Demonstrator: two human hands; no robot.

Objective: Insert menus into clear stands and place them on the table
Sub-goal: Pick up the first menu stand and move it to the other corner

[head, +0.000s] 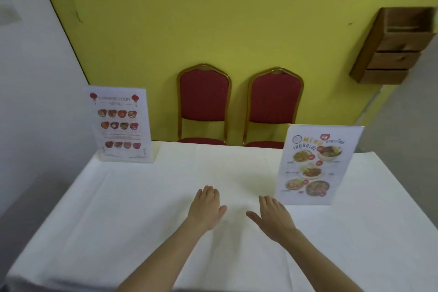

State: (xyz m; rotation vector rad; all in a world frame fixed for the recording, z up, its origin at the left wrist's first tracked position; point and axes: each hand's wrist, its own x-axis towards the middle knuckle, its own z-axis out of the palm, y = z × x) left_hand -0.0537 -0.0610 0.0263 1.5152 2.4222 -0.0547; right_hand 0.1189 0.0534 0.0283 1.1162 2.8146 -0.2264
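Observation:
Two menus stand upright in clear stands on the white-clothed table. The Chinese food menu is at the far left corner. The Thai menu with dish photos stands at the right, nearer to me. My left hand lies flat, palm down, on the cloth in the middle, holding nothing. My right hand is also flat and empty, its fingertips just left of the Thai menu's base, not touching it.
Two red chairs with gold frames stand behind the table's far edge against a yellow wall. A wooden box shelf hangs on the wall at the right. A white wall runs along the left.

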